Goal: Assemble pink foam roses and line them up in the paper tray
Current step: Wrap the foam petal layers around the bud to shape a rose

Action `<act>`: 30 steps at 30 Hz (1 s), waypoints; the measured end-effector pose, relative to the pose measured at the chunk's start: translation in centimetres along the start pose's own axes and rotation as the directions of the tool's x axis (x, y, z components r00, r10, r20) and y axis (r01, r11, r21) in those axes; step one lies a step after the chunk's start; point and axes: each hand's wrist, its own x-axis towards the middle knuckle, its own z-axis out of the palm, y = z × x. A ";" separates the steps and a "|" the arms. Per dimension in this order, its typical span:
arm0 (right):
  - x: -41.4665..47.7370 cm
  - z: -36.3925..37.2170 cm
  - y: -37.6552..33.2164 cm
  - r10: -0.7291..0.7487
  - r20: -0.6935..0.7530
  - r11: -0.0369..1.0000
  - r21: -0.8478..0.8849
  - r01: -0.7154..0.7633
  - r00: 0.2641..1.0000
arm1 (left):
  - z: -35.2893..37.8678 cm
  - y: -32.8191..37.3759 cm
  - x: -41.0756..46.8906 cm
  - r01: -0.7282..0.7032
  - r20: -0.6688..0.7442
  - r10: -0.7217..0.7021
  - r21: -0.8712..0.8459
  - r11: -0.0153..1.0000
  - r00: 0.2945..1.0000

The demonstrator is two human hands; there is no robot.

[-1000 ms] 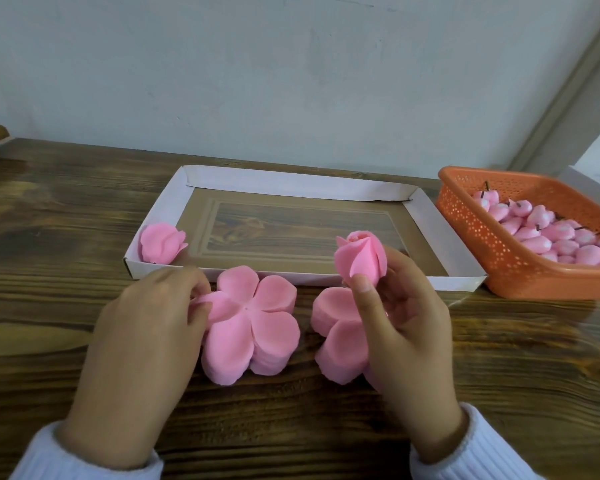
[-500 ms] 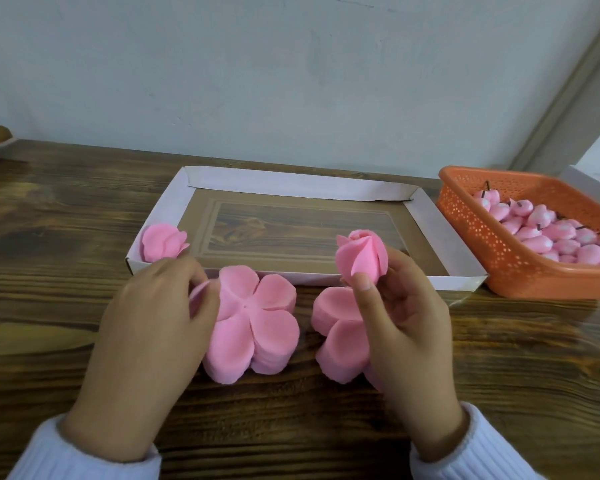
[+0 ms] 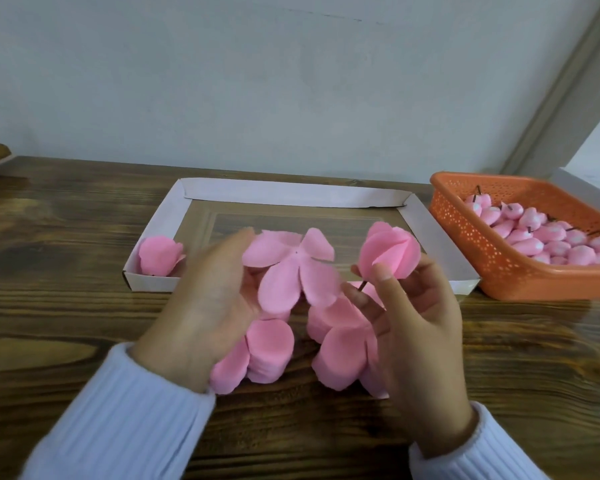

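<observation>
left hand (image 3: 205, 299): pinches a petal sheet (image 3: 291, 271) (blurred)
right hand (image 3: 420, 323): fingertips grip rosebud (image 3: 390, 251) stem
paper tray (image 3: 291, 194): one rose (image 3: 158, 254), near-left corner

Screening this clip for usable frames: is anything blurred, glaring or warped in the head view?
Head view: the left hand and its fingers are smeared by motion, the petal sheet it holds slightly soft; the right hand and its rose look sharper. Head view: light is soft and even, with a dull sheen on the table beside the basket. Head view: the tray's rim looks straight.
</observation>
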 end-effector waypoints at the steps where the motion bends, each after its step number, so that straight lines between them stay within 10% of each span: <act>1: 0.0 0.0 0.0 -0.004 -0.005 1.000 0.005 0.004 1.000 | 0.4 -0.4 0.1 -0.001 -0.023 0.001 -0.034 0.999 1.000; 7: -0.1 -0.1 -0.4 -0.086 0.018 0.982 -0.169 0.088 0.996 | 1.2 -2.7 -0.1 0.012 -0.081 0.002 0.168 0.986 0.997; 14: -0.5 0.0 -0.3 -0.148 0.142 0.881 -0.430 0.196 0.979 | 2.2 -3.9 -0.4 -0.071 0.032 0.073 -0.076 0.995 0.997; 23: -0.3 0.0 -0.3 -0.192 0.197 0.860 -0.439 0.261 0.961 | 1.7 -3.7 -0.6 -0.101 0.297 0.127 -0.099 0.990 0.946; 30: -0.2 -0.2 -0.3 -0.267 0.149 0.816 -0.491 0.306 0.952 | 1.6 -4.3 -0.4 -0.206 0.231 0.179 0.097 0.974 0.956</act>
